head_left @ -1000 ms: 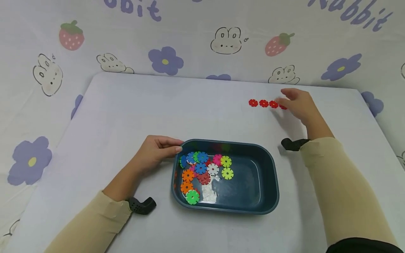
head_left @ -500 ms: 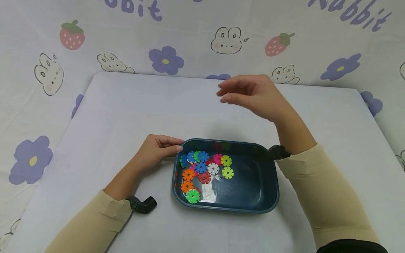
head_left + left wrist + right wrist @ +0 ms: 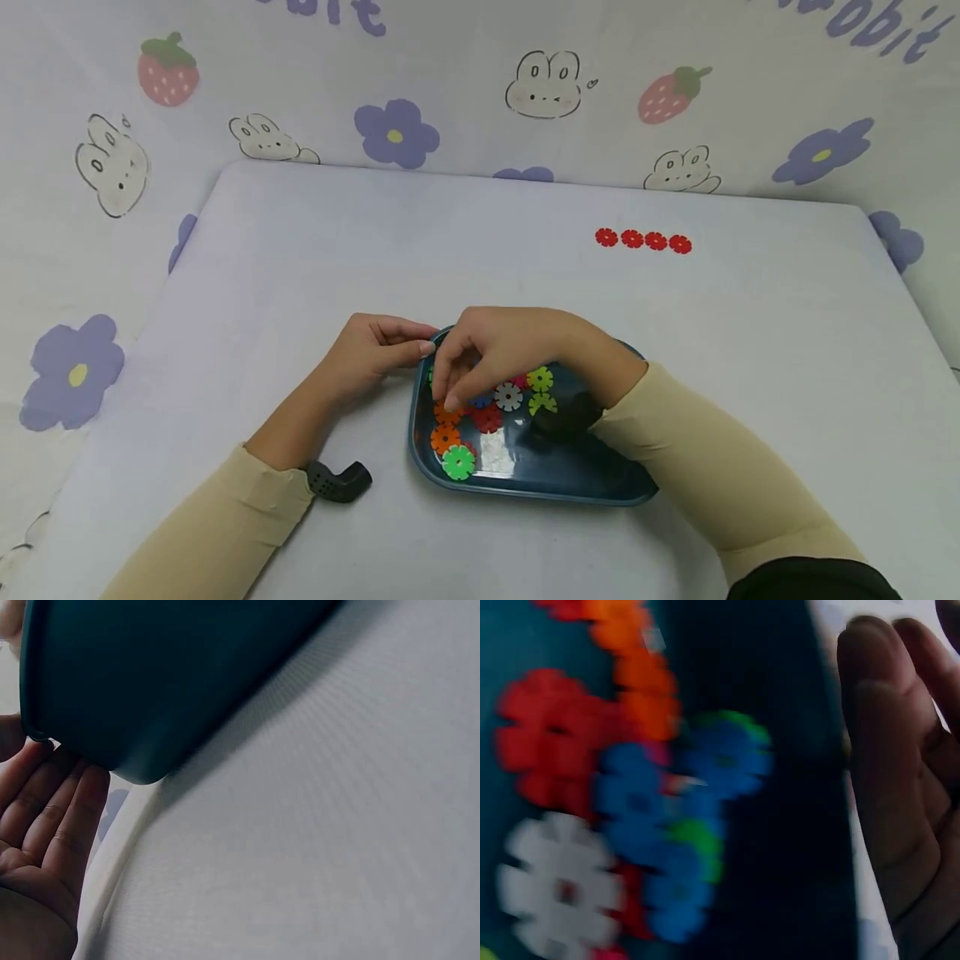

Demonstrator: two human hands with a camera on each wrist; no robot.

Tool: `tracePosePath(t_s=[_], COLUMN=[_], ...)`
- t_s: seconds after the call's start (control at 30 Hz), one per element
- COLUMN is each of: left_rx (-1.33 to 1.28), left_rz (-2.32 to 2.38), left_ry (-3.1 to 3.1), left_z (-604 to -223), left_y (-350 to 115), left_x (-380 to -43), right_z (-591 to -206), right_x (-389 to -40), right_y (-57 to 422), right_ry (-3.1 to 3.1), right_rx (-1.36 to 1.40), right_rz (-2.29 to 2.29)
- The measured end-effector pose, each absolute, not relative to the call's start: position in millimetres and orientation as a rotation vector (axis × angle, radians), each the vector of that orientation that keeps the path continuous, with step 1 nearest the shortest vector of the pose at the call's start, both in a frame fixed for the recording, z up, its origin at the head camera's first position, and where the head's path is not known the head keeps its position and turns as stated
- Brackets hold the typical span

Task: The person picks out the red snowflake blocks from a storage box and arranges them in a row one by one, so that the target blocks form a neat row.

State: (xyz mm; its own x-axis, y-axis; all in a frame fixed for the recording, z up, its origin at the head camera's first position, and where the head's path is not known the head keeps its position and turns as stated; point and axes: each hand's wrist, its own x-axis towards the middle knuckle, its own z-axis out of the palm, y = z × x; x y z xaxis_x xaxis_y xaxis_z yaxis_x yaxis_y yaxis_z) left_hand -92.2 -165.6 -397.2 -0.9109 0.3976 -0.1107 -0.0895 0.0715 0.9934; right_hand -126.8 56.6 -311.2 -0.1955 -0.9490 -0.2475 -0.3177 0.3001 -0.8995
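Note:
My left hand [image 3: 367, 350] pinches the rim of a dark blue-green plastic basin [image 3: 536, 497] at its far left corner; in the left wrist view its straight fingers [image 3: 64, 817] lie against the basin's outer wall [image 3: 127, 682]. Over the basin's left side hovers my right hand [image 3: 506, 342], fingers loosely bent downward, nothing seen between them. Below it lie notched flower-shaped plastic discs, among them an orange disc [image 3: 445, 439], a green disc [image 3: 458, 462] and a white disc [image 3: 508, 397]. Blue discs [image 3: 634, 802] show in the right wrist view, mostly hidden by the hand in the head view.
Several red discs [image 3: 656, 241] lie in a row on the white table [image 3: 337, 242], toward the back right. Behind the table hangs a cloth [image 3: 450, 67] printed with rabbits, strawberries and flowers. Black wrist cameras stick out from both sleeves.
My right hand has left the row of red discs and swung left and nearer, over the basin's left side. My left hand stays at the basin's corner.

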Motion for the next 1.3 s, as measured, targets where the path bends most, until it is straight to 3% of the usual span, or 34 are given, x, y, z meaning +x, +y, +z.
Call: tracePosePath(t_s=[0.23,0.53,1.3], left_rx=[0.284,0.295,0.287], left_rz=[1.857,1.891,1.884], left_ry=[2.056,2.035,1.999], left_z=[-394,-393,-395], left_y=[-168,-168,-167], left_x=[-93,-93,-93], right_z=[-335,-340,-342], right_x=[-113,-93,-111], right_y=[42,30,39], right_ry=[1.633,1.827,2.015], right_rx=[-1.142,-1.227,-1.312], right_rz=[-0.574,-0.250,-0.542])
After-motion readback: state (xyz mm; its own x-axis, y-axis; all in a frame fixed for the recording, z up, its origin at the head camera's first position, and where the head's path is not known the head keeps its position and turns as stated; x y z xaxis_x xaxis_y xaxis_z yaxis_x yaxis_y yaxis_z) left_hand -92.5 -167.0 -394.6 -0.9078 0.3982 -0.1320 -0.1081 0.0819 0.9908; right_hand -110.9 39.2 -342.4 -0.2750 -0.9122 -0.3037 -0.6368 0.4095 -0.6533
